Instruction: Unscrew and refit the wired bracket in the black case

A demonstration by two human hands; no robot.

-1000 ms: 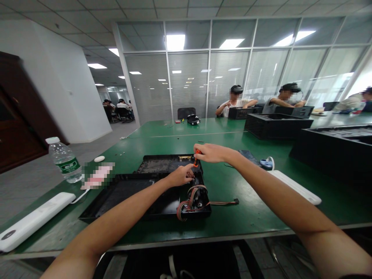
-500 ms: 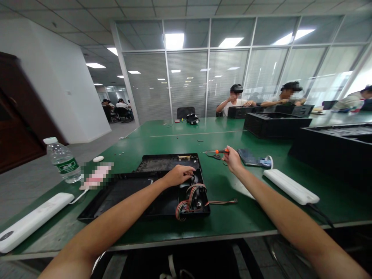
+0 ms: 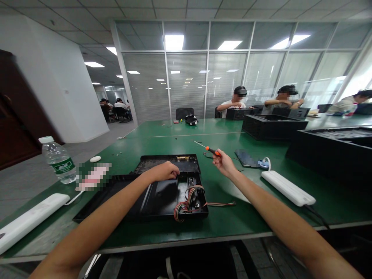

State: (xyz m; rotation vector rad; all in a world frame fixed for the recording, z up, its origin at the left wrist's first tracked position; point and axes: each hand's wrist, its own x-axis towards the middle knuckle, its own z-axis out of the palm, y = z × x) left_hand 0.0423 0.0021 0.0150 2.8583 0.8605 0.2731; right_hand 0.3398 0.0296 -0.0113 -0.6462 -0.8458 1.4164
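Note:
My right hand (image 3: 224, 162) grips the black-and-orange handle of a screwdriver (image 3: 212, 150), its thin shaft aimed up and to the left above the table. My left hand (image 3: 166, 171) hovers over a shallow black plastic panel (image 3: 128, 193), fingers curled together; whatever they may hold is hidden. At the panel's right end is a compartment with small parts and a bundle of striped ribbon wires (image 3: 189, 199). One wire (image 3: 222, 204) trails out over the table to the right. Behind lies a second black piece (image 3: 145, 164) with a brass-coloured strip (image 3: 183, 158).
A water bottle (image 3: 59, 161), a pink phone (image 3: 94, 176) and a white power strip (image 3: 35, 221) are at left. Another power strip (image 3: 287, 188), a dark phone (image 3: 247, 159) and black cases (image 3: 270, 128) stand right. People sit across the green table (image 3: 162, 131).
My left hand has moved left from the wired compartment, uncovering it. My right hand has shifted slightly left and lower, and the screwdriver now tilts with its tip higher.

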